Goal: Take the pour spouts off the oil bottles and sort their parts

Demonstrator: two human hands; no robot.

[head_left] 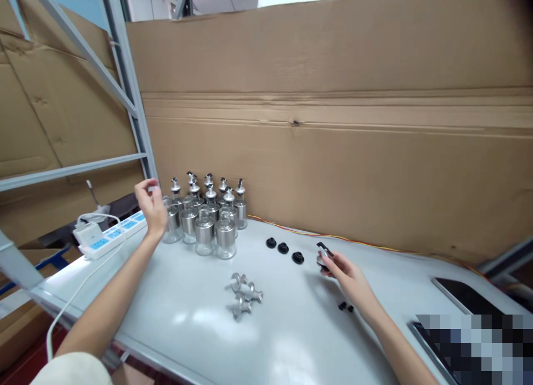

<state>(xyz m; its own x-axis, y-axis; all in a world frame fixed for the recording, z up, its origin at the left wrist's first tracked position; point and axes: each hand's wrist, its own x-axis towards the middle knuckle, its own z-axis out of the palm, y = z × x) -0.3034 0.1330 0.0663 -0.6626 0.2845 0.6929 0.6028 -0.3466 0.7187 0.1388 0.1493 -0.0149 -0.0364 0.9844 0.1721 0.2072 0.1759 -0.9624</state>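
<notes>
In my right hand (343, 268) is a silver pourer spout (322, 257) with a black tip, pinched between thumb and fingers above the table. My left hand (153, 207) is raised at the left end of a group of glass bottles, its fingers loosely curved and nothing visible in them. The front bottles, such as this glass bottle with a steel band (225, 235), have bare necks. Behind them, several bottles carry pourer tops (240, 188). Three black stoppers (283, 248) lie in a row left of my right hand. Silver spout parts (245, 293) lie in a cluster mid-table.
Small black pieces (345, 307) lie under my right forearm. A white power strip (112, 235) with a plugged-in charger and cable runs along the left edge. Tablet-like devices (462, 293) lie at right. A cardboard wall (333, 174) stands behind, with thin wires along its foot.
</notes>
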